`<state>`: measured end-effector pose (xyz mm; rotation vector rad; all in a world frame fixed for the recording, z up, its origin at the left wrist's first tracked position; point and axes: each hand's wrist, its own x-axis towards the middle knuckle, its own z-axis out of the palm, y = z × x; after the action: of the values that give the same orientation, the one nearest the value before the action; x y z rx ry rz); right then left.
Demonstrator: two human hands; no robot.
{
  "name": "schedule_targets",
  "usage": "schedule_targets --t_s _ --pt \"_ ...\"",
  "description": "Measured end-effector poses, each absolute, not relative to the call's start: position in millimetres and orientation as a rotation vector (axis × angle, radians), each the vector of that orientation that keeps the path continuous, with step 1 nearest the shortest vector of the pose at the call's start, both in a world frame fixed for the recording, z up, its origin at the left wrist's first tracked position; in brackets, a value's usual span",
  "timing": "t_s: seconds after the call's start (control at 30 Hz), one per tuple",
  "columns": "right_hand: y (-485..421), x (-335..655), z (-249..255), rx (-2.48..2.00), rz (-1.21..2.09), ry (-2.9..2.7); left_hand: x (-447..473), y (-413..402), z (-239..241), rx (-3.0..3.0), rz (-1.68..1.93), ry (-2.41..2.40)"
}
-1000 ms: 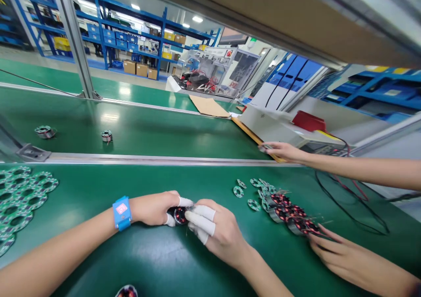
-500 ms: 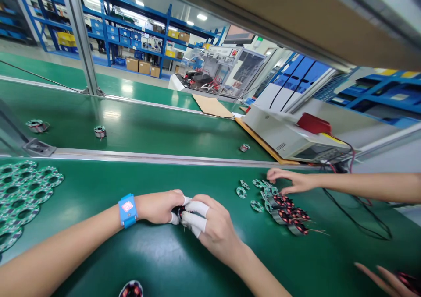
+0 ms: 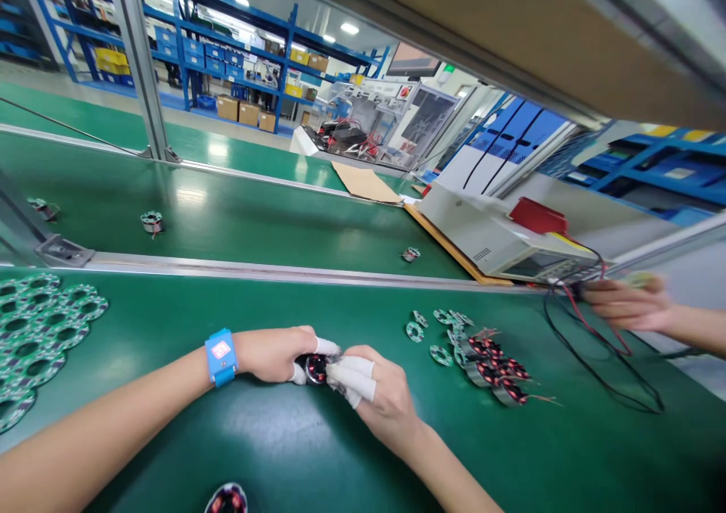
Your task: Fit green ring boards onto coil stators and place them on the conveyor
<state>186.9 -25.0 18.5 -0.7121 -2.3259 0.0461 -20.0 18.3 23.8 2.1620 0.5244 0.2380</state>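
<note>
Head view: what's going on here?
A person's left hand holds a coil, and the right hand has its covered fingers bunched at the coil's side; what they pinch is hidden. Ring boards lie spread at the left of the green table, and a cluster of coils sits to the right. Another person's hand, blurred, is at the far right.

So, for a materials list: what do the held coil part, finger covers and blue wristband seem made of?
Coil part: probably copper windings, given the reddish shine; its silvery rim suggests metal. Finger covers: matte and creased, perhaps thin rubber or cloth. Wristband: smooth blue, perhaps rubber or plastic.
</note>
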Motion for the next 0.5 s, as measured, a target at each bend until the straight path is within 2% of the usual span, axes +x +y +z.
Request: schedule_targets --t_s 0.3,0.5 --pt "-35.9 178.6 25.1 -0.608 -0.022 -2.338 -19.1 9.7 21.6 2.195 0.281 0.579" --pt "-48.4 181.4 20.5 -0.711 0.011 -2.368 -16.1 2.5 27.7 2.343 0.387 0.711"
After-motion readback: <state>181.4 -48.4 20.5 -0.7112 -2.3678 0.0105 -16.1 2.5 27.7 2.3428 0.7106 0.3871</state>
